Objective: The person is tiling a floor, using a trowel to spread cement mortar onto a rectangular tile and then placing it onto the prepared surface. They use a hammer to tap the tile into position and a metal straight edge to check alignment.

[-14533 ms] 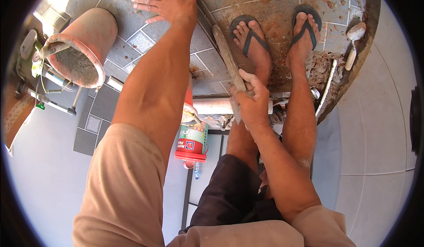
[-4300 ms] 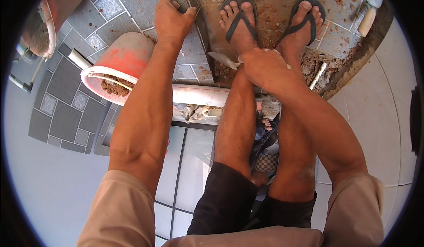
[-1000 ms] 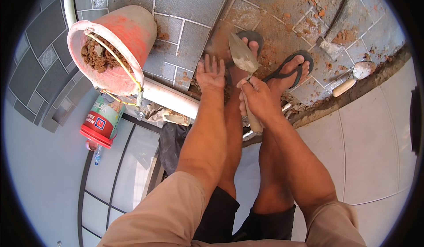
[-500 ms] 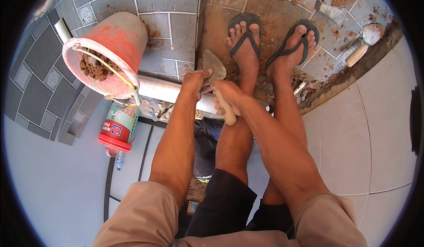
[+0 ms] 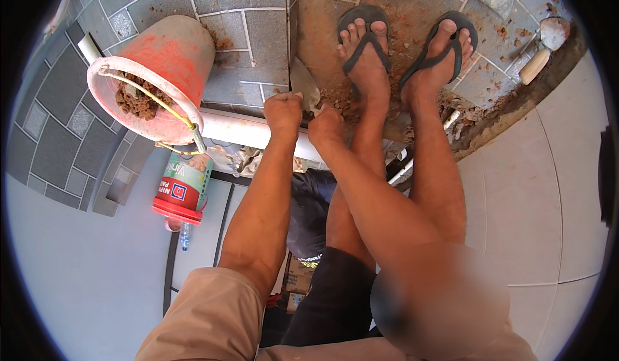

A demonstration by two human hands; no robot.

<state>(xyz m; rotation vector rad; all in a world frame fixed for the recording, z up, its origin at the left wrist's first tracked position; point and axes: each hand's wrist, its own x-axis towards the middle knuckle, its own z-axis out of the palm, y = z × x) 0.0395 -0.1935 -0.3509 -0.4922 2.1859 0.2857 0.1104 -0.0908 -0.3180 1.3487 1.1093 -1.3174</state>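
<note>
My right hand (image 5: 327, 127) is closed on a trowel, its fingers curled and the handle hidden beneath it. The trowel's pale, dirty metal blade (image 5: 305, 87) points away from me, against the edge of the raised grey tiled step (image 5: 261, 58). Close on the left, my left hand (image 5: 284, 113) makes a fist beside the blade. Whatever it may be holding is hidden. A white pipe (image 5: 235, 127) runs under both wrists. Reddish soil (image 5: 335, 93) lies just right of the blade.
A pink-stained bucket (image 5: 174, 48) with soil inside leans at the left, near a red-lidded paint pail (image 5: 180, 183). Two feet in black flip-flops (image 5: 368, 38) stand beyond my hands. At right lie another wooden-handled trowel (image 5: 534, 67) and a metal tool head (image 5: 493, 1).
Both hands have shifted slightly forward, and the blade sits farther forward and left against the step. The wooden handle, visible before, is now hidden. My left fingers have curled into a fist.
</note>
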